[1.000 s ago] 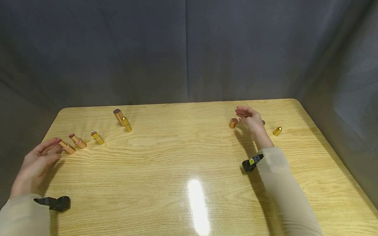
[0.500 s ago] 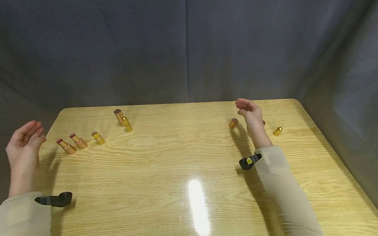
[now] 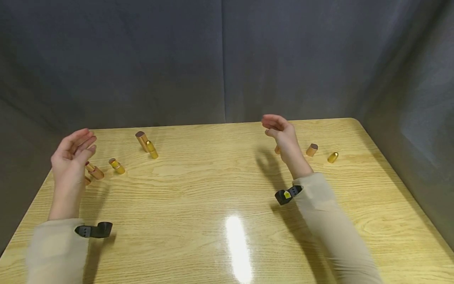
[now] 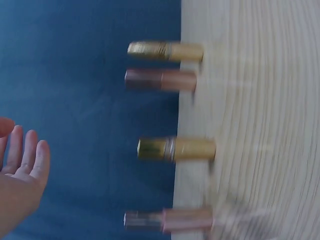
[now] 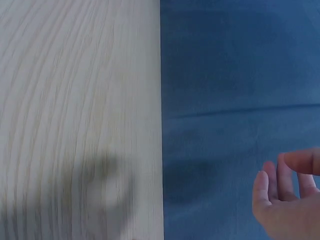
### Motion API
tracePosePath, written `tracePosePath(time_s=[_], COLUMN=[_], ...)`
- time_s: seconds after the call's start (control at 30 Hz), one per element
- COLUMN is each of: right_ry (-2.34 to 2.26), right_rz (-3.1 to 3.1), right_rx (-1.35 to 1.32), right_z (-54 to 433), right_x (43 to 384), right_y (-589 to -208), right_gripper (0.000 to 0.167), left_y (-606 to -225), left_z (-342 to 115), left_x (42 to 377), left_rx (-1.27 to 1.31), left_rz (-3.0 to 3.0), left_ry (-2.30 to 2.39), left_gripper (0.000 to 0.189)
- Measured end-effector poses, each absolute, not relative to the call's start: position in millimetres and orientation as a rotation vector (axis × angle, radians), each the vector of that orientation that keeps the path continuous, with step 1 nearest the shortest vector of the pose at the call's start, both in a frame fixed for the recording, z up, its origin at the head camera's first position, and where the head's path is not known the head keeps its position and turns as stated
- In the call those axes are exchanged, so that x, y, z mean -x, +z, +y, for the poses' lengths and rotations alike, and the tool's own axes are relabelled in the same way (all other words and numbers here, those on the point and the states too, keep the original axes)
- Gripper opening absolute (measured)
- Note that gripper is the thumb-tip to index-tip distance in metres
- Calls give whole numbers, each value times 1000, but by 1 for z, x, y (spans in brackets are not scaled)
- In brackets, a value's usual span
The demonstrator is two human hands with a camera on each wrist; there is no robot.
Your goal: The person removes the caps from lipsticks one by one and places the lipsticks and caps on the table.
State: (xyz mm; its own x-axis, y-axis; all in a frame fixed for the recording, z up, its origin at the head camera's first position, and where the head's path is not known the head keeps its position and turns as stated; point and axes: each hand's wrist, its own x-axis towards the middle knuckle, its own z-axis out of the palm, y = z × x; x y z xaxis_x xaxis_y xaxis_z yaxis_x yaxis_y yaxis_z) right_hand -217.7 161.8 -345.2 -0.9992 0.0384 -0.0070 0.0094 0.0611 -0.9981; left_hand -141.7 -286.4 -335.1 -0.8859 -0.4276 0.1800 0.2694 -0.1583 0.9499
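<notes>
Left hand (image 3: 72, 159) raised near table's (image 3: 198, 193) left edge, grip relaxed, fairly wide. Partly behind it: mostly hidden rose-gold tube (image 3: 87, 181), slim-topped rose-gold lipstick (image 3: 96, 172); beside them, gold cylindrical lipstick (image 3: 118, 167). Toward far left corner, dark-topped rose-gold tube (image 3: 142, 141), gold round-tipped tube (image 3: 152, 150) close by. Near far edge, right hand (image 3: 283, 142) raised, grip likewise loose, half-hiding rose-gold piece (image 3: 277, 150). Toward far right corner: short rose-gold cylinder (image 3: 311, 150), gold bullet-shaped cap (image 3: 332, 157).

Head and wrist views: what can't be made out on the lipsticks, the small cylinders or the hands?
- Head: leftmost rose-gold tube, top hidden by the left hand.
- Head: short copper-coloured cylinder, mostly hidden by the right hand.
- Left wrist: bottom pink-gold lipstick, detail blurred.
- Right wrist: right hand, cut off by the right edge.
</notes>
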Motion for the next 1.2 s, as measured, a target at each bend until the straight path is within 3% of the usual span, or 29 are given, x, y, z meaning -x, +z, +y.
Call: tracePosePath(time_s=[0.27, 0.73, 1.2], right_ry=[2146, 2145, 2184], right_rz=[-2335, -2433, -2481], right_rx=[-44, -111, -136], right_z=[139, 108, 90], right_x=[219, 219, 217], right_y=[-345, -355, -373], right_gripper=[43, 44, 44], left_y=[-347, -372, -383], left_z=[-257, -234, -225], left_x=[157, 181, 192], left_rx=[-92, -345, -342], left_rz=[-1957, -2315, -2495], left_ry=[-2037, -1753, -1756], left_gripper=[39, 44, 50])
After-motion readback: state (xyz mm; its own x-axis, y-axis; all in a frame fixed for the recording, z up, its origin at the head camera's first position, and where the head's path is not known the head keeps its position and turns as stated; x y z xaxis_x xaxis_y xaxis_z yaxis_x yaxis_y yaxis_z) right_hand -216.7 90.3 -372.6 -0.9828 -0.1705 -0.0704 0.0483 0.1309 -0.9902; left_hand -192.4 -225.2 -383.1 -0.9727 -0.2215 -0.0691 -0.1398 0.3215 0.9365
